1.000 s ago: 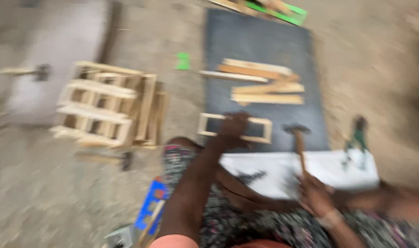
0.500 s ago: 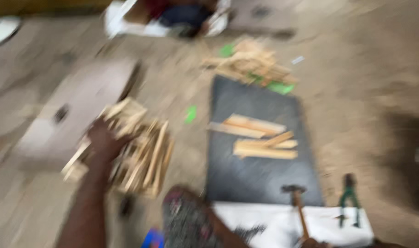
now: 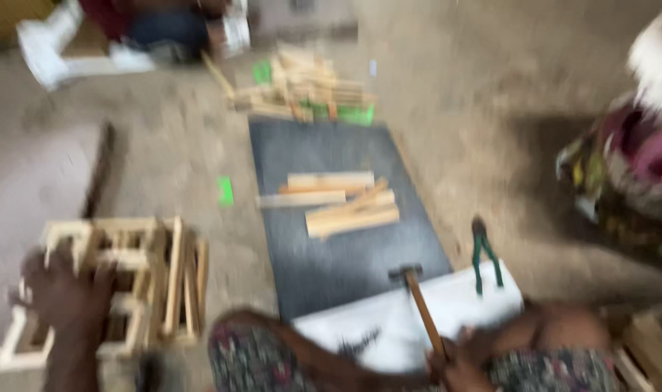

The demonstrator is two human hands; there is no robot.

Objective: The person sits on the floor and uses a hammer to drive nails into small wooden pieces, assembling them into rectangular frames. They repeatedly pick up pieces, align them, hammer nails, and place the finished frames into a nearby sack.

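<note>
1. Our right hand (image 3: 458,356) sits at about five o'clock in the view, fingers wrapped around the wooden handle of a hammer (image 3: 420,305); the handle runs up toward eleven o'clock from the hand, and the dark head rests where the white sheet (image 3: 461,305) meets the dark mat (image 3: 331,247).
2. Our left hand (image 3: 66,290) is at about eight o'clock, laid on the stack of wooden frames (image 3: 127,279); the blur keeps us from telling whether the fingers grip a frame or only rest on it.
3. The frames are pale, open rectangles of thin slats, piled unevenly on the dirt floor (image 3: 171,167), some standing on edge at the stack's three o'clock side.
4. Green-handled pliers (image 3: 485,254) lie on the sheet at one o'clock from the right hand.
5. Loose wooden strips (image 3: 334,203) lie mid-mat, well apart from both hands.
6. Farther off, at twelve o'clock, a heap of wood pieces (image 3: 309,91) sits beyond the mat.
</note>
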